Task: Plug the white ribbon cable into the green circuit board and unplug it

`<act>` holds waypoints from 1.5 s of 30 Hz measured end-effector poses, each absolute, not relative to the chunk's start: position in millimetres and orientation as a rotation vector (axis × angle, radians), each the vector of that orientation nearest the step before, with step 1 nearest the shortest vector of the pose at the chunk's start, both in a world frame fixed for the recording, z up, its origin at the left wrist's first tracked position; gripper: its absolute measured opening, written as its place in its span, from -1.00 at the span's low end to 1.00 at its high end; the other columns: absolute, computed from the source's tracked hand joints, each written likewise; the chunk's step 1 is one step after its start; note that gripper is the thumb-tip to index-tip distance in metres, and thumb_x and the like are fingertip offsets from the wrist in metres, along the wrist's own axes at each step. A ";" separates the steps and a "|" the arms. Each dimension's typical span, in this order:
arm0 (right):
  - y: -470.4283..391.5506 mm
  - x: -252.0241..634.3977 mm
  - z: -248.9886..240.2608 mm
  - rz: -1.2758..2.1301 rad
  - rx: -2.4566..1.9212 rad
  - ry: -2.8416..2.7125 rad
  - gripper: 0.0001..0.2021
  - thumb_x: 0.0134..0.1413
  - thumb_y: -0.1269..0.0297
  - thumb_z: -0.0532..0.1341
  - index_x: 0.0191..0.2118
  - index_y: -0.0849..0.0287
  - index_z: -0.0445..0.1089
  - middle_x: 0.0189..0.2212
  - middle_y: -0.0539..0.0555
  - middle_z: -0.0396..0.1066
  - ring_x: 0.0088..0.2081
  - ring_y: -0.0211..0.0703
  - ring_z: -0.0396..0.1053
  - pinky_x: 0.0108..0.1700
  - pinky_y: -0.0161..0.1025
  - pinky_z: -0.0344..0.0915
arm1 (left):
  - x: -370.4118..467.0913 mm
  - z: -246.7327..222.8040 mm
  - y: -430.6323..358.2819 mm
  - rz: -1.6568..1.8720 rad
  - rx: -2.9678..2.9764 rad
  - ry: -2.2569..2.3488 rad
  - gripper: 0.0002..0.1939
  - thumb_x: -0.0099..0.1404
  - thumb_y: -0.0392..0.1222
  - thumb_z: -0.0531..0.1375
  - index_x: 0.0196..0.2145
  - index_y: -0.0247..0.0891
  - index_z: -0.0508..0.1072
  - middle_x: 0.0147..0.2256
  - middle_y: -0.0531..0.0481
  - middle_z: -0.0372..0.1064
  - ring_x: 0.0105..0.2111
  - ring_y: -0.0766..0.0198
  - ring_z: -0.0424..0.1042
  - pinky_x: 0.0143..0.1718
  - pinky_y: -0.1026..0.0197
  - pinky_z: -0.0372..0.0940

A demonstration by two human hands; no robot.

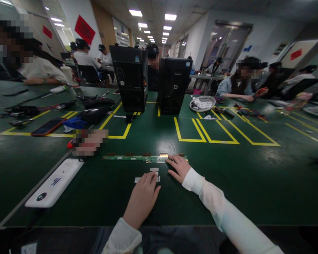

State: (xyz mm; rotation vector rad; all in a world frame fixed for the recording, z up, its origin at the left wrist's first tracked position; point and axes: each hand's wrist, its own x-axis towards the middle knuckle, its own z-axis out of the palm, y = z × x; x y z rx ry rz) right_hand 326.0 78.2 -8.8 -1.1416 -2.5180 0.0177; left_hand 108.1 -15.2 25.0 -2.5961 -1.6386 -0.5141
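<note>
A long, narrow green circuit board [127, 158] lies crosswise on the green table, with brown and gold-coloured strips along its far edge. My right hand [179, 168] reaches over the board's right end, fingers stretched out and fingertips at its surface. Closer to me, my left hand [143, 197] rests palm down with its fingers extended over several small pale pieces. One small silvery-white piece [154, 169] shows just beyond those fingertips, and another pale piece [137, 180] peeks out on the left. What lies under the left fingers is hidden.
A white power bank-like device [55, 181] lies to the left, near a red-edged phone [48, 126]. Two black computer towers [132, 81] stand ahead. Farther right are a white basket [202, 103] and coloured wires [251, 113]. Other people sit around the table.
</note>
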 end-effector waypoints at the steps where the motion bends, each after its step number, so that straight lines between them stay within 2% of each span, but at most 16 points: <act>1: 77.0 325.8 -9.3 0.025 -1.132 -2.521 -0.52 0.23 0.08 0.06 0.19 0.18 0.24 0.14 0.24 0.22 0.13 0.10 0.13 0.14 0.11 0.15 | 110.3 23.7 -16.8 -0.507 -2.598 -1.637 -0.64 0.34 -0.21 0.08 0.07 -0.34 0.33 0.05 -0.21 0.35 0.04 0.02 0.35 0.08 -0.05 0.27; 12: 63.5 318.8 -14.7 0.016 -1.142 -2.504 -0.51 0.19 0.11 0.10 0.19 0.19 0.23 0.18 0.27 0.14 0.11 0.10 0.14 0.12 0.09 0.16 | 131.0 14.4 -23.2 -0.529 -2.566 -1.674 -0.58 0.33 -0.18 0.10 0.11 -0.37 0.30 0.11 -0.28 0.29 0.11 -0.05 0.28 0.09 -0.10 0.27; 17: 63.3 317.9 -9.9 0.011 -1.127 -2.526 -0.49 0.16 0.08 0.12 0.19 0.18 0.24 0.14 0.28 0.17 0.08 0.11 0.14 0.10 0.10 0.16 | 134.9 10.2 -23.4 -0.516 -2.534 -1.671 -0.55 0.32 -0.16 0.11 0.13 -0.38 0.28 0.13 -0.29 0.28 0.13 -0.08 0.27 0.10 -0.13 0.26; 35: 62.4 317.5 -8.6 0.029 -1.148 -2.540 -0.46 0.12 0.06 0.15 0.19 0.17 0.24 0.14 0.26 0.19 0.12 0.12 0.11 0.13 0.10 0.13 | 135.5 4.1 -17.4 -0.556 -2.567 -1.653 -0.53 0.37 -0.15 0.04 0.17 -0.39 0.22 0.18 -0.32 0.22 0.20 -0.06 0.18 0.14 -0.13 0.21; 45: 59.9 318.9 -7.0 0.067 -1.130 -2.539 -0.44 0.12 0.05 0.16 0.21 0.16 0.23 0.15 0.27 0.18 0.16 0.14 0.09 0.17 0.14 0.08 | 117.1 17.9 -7.0 -0.476 -2.758 -1.499 -0.57 0.38 -0.19 0.01 0.16 -0.36 0.23 0.20 -0.25 0.20 0.23 0.02 0.14 0.19 -0.14 0.15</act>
